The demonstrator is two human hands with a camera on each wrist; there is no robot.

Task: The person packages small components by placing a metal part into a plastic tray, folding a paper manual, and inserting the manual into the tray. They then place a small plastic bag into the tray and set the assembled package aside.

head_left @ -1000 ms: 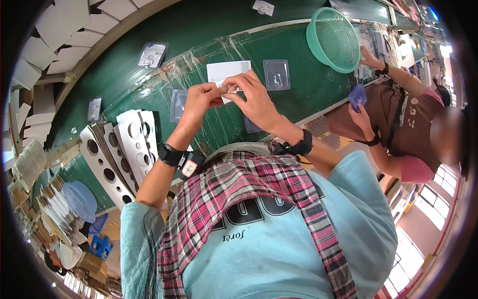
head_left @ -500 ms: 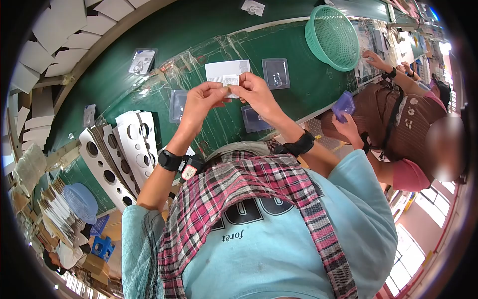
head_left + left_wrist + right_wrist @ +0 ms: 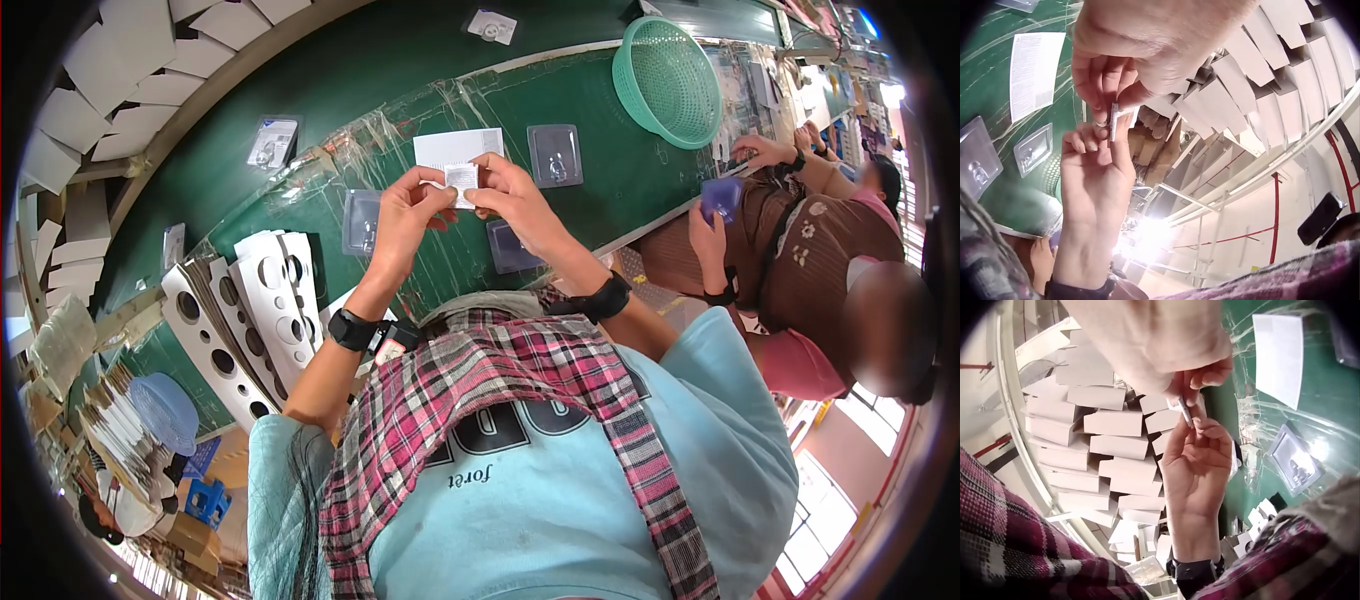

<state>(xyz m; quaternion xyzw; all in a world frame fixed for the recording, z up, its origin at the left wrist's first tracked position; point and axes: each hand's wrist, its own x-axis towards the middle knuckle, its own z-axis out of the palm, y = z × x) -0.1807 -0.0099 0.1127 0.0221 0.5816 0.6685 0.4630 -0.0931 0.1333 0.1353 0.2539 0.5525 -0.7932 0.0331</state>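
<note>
In the head view both hands hold a small white folded paper (image 3: 461, 184) with fine print on its face. My left hand (image 3: 408, 212) pinches its left side between thumb and fingers. The right hand (image 3: 516, 205) pinches the right side the same way. Seen edge-on in the left wrist view, the folded paper (image 3: 1114, 122) looks thin and layered. Just beyond the hands a larger white sheet (image 3: 458, 146) lies on the green table (image 3: 610, 170). Clear plastic trays lie around them: one at left (image 3: 360, 222), one at right (image 3: 554, 155), one nearer the body (image 3: 512, 246).
White boards with round holes (image 3: 225, 335) stand at the left. A green basket (image 3: 668, 85) sits at the far right. Blister packs (image 3: 272, 143) lie beyond the taped strip. Beside the table at right, another person holds a purple plastic piece (image 3: 720, 198). White cartons (image 3: 120, 50) line the far left.
The folded paper has come into view between the hands, its printed face turned up. The right fingers have lowered to its edge. Blister packs have shifted leftward. The other person's purple piece has moved.
</note>
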